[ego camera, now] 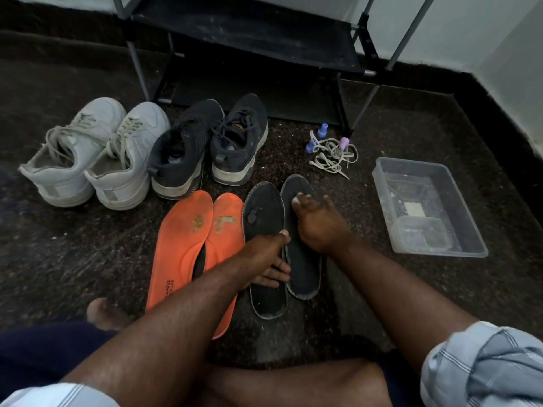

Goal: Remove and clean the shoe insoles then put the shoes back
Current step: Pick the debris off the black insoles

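Two black insoles lie side by side on the dark floor, the left one [264,207] and the right one [304,268]. My left hand [261,259] rests across them, its fingers flat on the left insole and its thumb at the seam between the two. My right hand [317,224] presses a small white wad [298,198] onto the toe end of the right black insole, fingers curled round it. Two orange insoles [182,248] lie to the left, partly under my left forearm. Behind them stand a pair of dark sneakers [211,145] and a pair of white sneakers [91,154].
A clear plastic tub [470,230] with a smaller container inside sits on the floor to the right. Loose laces with small blue and purple caps [332,151] lie behind the insoles. A black shoe rack [258,39] stands against the wall. My legs fill the foreground.
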Demonstrator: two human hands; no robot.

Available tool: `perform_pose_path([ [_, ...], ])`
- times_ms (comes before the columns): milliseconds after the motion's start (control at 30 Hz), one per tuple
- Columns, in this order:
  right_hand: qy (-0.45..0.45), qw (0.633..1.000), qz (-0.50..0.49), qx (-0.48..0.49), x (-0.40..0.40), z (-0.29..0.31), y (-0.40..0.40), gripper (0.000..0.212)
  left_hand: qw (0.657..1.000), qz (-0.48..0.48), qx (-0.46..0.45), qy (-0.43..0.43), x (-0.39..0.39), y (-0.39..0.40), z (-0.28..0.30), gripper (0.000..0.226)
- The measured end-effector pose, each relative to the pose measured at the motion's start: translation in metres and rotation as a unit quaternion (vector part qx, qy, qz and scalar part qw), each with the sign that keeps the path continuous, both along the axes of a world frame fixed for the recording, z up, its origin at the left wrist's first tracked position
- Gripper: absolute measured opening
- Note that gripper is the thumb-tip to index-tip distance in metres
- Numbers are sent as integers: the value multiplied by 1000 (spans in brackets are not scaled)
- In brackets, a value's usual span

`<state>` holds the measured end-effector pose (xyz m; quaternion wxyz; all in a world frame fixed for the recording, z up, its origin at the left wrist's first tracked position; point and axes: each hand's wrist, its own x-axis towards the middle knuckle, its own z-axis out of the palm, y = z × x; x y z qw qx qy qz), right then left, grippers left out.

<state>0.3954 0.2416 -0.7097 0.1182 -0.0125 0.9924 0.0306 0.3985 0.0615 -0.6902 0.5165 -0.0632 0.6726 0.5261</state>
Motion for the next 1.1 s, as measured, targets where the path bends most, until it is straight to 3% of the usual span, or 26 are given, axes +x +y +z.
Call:
perform_pose_path([
  [100, -18, 996, -91, -13, -8, 1, -1, 60, 1000, -1, 1, -3, 1, 0, 1, 50],
  [233, -27, 999, -9, -40, -2, 2, -9, 60, 1000, -1, -4, -5, 0, 0, 3, 53],
  [367, -24, 990, -134, -41, -4, 3, 5, 62, 1000, -4, -1, 1, 1, 0, 2, 51],
  [533, -34, 997, -33, -68, 3, 5, -10, 60, 1000, -4, -6, -1, 0, 1, 1, 54],
  [667, -41, 987, -145, -61, -6, 6, 2, 60, 1000, -1, -7, 0, 2, 2, 2, 52],
  [833, -35, 996, -36, -72, -4, 2, -16, 59, 1000, 0, -10, 2, 0, 3, 3, 57],
  [967, -42, 984, -150, -88, -21, 6, 3, 58, 1000, 6, -14, -8, 2, 4, 3, 56],
  [1100, -47, 990, -92, -99, -28, 7, -12, 60, 1000, 4, -11, -12, 0, 4, 4, 54],
])
